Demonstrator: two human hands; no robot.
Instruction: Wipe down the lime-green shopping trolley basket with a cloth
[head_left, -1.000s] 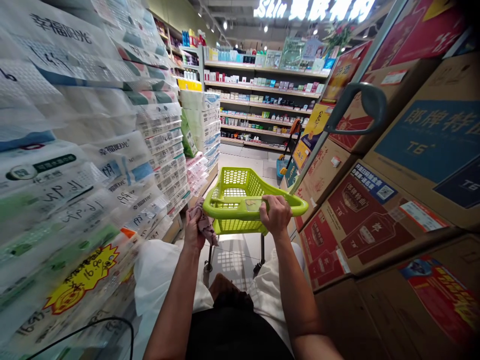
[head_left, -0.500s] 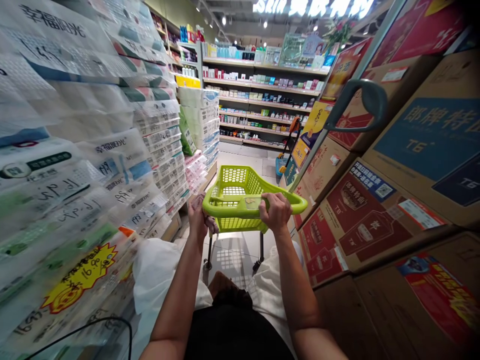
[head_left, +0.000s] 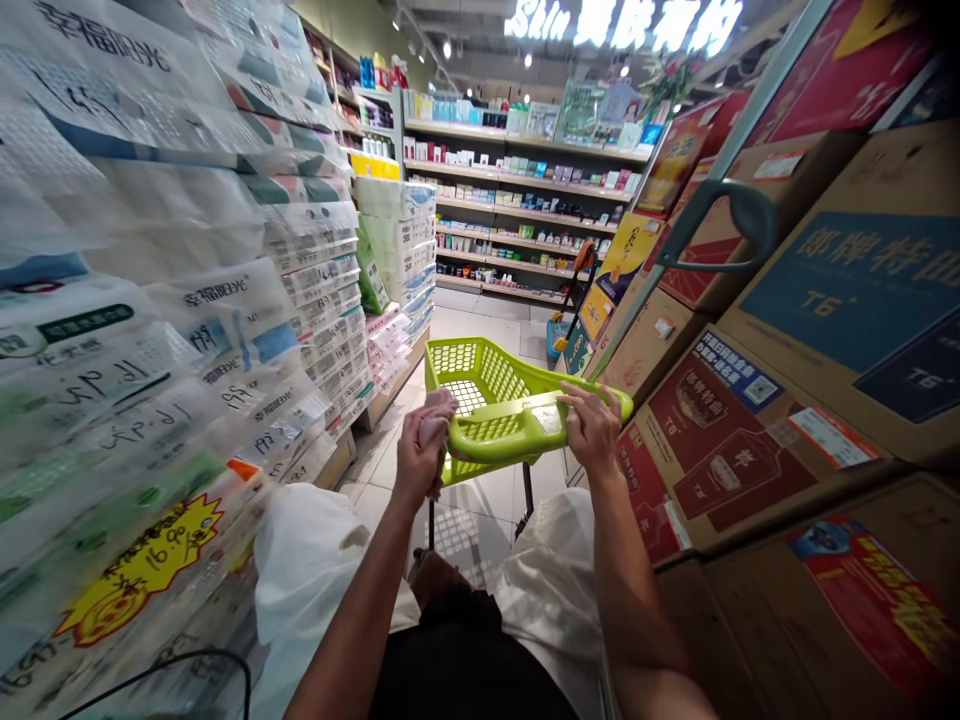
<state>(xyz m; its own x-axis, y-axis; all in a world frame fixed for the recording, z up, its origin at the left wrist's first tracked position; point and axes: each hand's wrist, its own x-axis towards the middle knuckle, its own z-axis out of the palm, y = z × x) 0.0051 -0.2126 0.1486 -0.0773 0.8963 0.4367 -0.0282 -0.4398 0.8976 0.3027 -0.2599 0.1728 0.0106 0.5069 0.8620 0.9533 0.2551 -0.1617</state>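
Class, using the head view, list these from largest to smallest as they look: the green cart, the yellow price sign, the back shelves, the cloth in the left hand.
1. Back shelves
2. Green cart
3. Yellow price sign
4. Cloth, partly hidden by fingers

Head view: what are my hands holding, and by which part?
Left hand holds a bunched pinkish cloth at the left end of the green cart handle. Right hand lies over that handle's right part; its grip is unclear.

A plain black top [head_left: 450, 670], loose, creased white trousers [head_left: 315, 560], bare forearms [head_left: 360, 615] and bare hands [head_left: 421, 450].
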